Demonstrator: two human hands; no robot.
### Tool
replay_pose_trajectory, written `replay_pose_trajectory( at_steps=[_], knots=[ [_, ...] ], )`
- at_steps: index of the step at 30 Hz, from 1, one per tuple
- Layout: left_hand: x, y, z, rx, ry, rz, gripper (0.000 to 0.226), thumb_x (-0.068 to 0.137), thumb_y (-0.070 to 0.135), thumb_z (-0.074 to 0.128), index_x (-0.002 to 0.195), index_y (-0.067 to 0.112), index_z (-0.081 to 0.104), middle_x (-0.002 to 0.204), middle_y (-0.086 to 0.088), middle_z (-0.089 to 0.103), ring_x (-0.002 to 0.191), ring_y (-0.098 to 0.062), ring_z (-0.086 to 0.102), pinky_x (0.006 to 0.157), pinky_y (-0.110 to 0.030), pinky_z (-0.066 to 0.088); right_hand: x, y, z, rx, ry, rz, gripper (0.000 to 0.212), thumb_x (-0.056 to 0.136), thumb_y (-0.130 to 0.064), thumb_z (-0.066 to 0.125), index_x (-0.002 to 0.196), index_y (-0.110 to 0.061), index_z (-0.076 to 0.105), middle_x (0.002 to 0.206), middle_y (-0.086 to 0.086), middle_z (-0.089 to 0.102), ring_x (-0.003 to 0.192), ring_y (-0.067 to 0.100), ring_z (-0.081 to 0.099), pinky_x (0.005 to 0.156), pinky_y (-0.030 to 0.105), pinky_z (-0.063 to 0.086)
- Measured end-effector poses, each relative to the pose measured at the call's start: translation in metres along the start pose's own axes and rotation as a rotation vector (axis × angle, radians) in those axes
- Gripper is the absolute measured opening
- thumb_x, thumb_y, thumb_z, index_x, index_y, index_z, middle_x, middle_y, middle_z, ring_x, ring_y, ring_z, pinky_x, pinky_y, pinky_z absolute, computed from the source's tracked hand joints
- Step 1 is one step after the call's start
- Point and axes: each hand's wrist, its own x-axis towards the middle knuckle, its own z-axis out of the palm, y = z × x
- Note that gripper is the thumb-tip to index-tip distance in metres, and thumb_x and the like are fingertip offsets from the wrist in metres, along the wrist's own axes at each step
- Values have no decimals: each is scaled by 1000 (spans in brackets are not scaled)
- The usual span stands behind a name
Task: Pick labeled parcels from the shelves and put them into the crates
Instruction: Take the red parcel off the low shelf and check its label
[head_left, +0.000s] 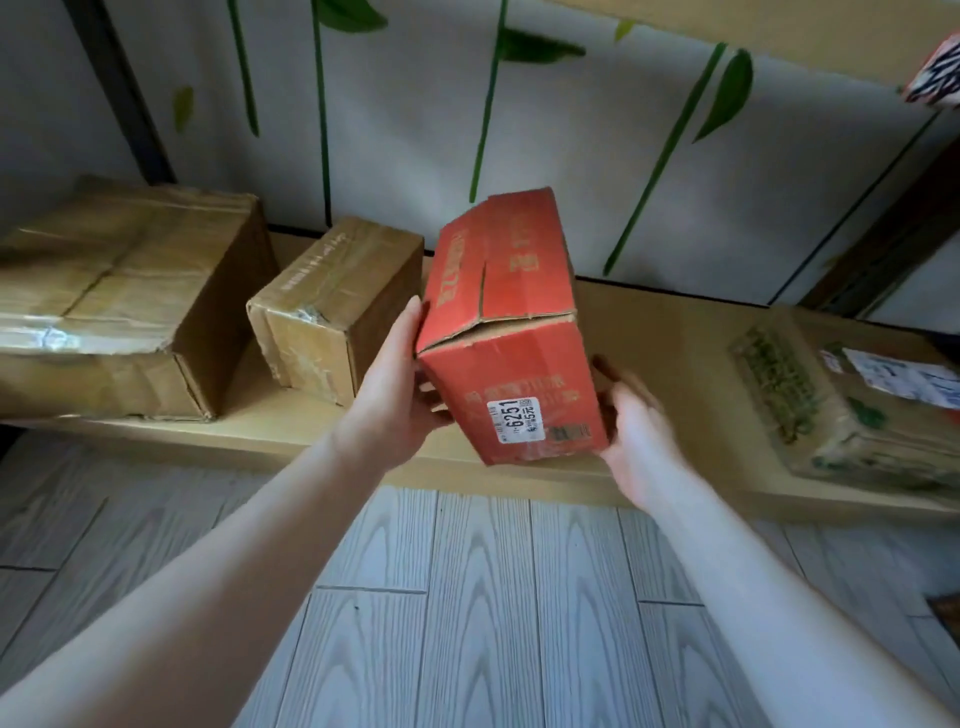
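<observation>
I hold a red cardboard parcel (506, 332) between both hands above the front edge of a low wooden shelf (670, 332), clear of its surface and tilted so the end bearing a white sticker (514, 421) printed 6251 faces me, most likely so the number can be checked before it goes to a crate. My left hand (395, 400) presses flat against the parcel's left side, fingers spread up along the edge, thumb tucked under the near lower corner. My right hand (636, 421) cups the lower right side from beneath and is blurred, so I cannot tell how firmly it bears on the cardboard; together the two clamp the parcel between them. The top flap of the parcel gapes slightly along its seam, which I judge calls for support from below rather than a pinch at the lid.

At the shelf's left end rests a large taped brown carton (124, 306), and just beside it a smaller brown carton (337, 306), both near the rear edge. Toward the right end lies a green-printed carton (810, 395) carrying its own shipping label (904, 376). Grey plank flooring (467, 597) runs below the shelf's front edge. No crate is in view.
</observation>
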Motion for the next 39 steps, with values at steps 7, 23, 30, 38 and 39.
replay_pose_trajectory(
  at_steps=[7,23,30,38,39],
  knots=[
    [-28,1,15,341,-79,259,38,91,45,49,128,37,49,111,16,64,92,11,60,68,-8,46,-18,-32,0,22,-244,-88,58,78,-72,40,110,-32,67,112,-5,70,107,16,64,91,39,46],
    [-26,-5,8,143,169,143,21,92,17,52,111,18,63,89,3,68,76,-9,62,61,-23,50,-6,-16,-36,161,232,12,20,94,-24,48,98,-20,67,74,4,75,65,19,72,61,38,60],
    [-6,-5,15,127,98,251,18,94,20,47,86,24,62,81,5,71,67,-5,64,52,-18,50,14,7,-34,-7,162,-128,27,98,-27,37,94,-32,63,83,-12,69,75,7,66,61,22,52],
    [-54,14,68,226,80,101,19,90,17,53,78,18,67,68,11,73,64,-1,67,55,-15,51,-49,-35,-69,188,189,233,40,94,-41,42,121,-16,59,114,3,68,106,16,63,100,38,46],
    [-65,17,79,247,87,68,17,89,17,55,79,19,68,68,12,73,65,-1,68,55,-15,51,-65,-42,-78,206,189,272,51,92,-51,39,124,-16,57,122,5,64,113,19,59,103,40,42]
  ],
)
